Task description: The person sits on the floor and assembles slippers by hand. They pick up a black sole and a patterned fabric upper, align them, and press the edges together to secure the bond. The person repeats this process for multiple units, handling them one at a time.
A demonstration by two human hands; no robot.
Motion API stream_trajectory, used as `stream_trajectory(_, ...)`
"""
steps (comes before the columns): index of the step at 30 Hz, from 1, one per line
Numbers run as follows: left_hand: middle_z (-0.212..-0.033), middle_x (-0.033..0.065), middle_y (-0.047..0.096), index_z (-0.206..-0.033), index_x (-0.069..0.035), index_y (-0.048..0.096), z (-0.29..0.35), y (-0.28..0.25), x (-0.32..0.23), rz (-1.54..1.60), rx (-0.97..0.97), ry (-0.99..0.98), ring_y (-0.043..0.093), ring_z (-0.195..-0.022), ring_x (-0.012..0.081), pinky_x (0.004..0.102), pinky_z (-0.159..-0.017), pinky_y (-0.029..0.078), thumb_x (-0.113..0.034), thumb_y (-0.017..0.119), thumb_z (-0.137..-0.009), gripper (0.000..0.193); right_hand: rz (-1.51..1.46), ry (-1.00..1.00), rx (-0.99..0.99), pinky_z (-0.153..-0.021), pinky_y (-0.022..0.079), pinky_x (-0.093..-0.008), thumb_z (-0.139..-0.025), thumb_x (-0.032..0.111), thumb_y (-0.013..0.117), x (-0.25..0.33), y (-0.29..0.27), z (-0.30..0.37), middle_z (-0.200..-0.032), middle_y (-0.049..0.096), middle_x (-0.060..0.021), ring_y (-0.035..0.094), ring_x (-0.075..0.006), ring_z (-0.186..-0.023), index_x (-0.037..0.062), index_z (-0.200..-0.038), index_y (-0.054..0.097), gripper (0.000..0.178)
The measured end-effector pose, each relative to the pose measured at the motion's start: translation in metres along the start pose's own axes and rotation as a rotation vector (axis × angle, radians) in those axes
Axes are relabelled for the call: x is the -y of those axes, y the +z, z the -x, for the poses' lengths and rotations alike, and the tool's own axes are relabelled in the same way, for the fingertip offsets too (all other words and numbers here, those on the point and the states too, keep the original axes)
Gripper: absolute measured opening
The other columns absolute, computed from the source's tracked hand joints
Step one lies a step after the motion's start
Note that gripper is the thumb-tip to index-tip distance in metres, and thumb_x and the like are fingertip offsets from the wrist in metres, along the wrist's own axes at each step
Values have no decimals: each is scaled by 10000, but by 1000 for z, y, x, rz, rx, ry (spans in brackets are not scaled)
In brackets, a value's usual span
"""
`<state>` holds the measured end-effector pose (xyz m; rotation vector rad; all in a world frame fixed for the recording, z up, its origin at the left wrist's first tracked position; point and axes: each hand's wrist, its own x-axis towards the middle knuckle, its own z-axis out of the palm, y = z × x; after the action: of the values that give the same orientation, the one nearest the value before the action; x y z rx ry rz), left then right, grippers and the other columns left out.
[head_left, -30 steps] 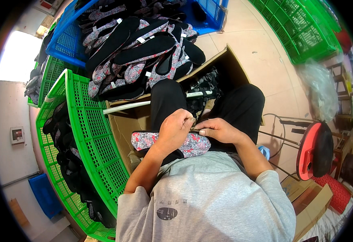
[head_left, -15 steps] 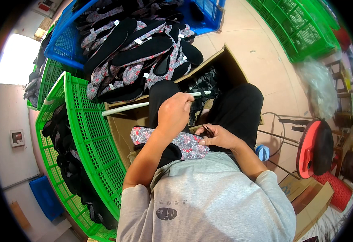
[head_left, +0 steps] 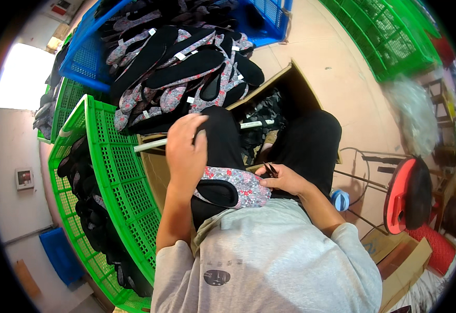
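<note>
A floral fabric shoe (head_left: 233,187) with a black lining lies across my lap. My right hand (head_left: 282,179) rests at its right end, fingers closed on small dark scissors (head_left: 270,169). My left hand (head_left: 185,151) hovers over my left knee with spread fingers and nothing in it, stretched toward the heap of floral and black shoes (head_left: 181,68) in front. A white rod (head_left: 202,133) lies across the open cardboard box (head_left: 290,86) between my knees.
A green plastic crate (head_left: 113,172) with dark shoes stands at my left, a blue crate (head_left: 89,57) lies behind the heap, and more green crates (head_left: 394,36) sit at the far right. A red stool (head_left: 402,195) and cardboard pieces (head_left: 400,261) lie to my right.
My left hand let go of the shoe on my lap and moved forward and up toward the shoe heap. My right hand stayed at the shoe's right end.
</note>
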<state>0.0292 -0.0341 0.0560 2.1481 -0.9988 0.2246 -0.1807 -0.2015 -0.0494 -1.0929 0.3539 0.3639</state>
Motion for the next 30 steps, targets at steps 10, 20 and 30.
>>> stream_trajectory(10,-1488,191,382,-1488,19,289,127,-22,31,748,-527,-843,394,-1372,272,382,-1129,330,-58,568,-954,608,17,0,23,-689,457,-205,-876,102,708,-8,-4,-6,-898,632,24,552,-42,-770,43,-1111,617,259)
stream_trajectory(20,-1388,179,505,-1393,28,462,76,6,66,463,-47,-529,497,-1291,281,352,-1103,362,-57,741,-706,746,31,20,223,-801,519,-256,-906,64,701,-9,40,-13,-974,628,-34,642,-110,-850,17,-1107,563,248)
stream_trajectory(30,-1456,200,448,-1368,-70,509,25,0,16,277,725,-36,493,-1298,366,387,-1068,423,-113,746,-743,670,118,-480,-316,-883,490,-295,-882,180,738,22,39,-39,-1166,622,-55,594,-125,-1015,25,-1270,527,468)
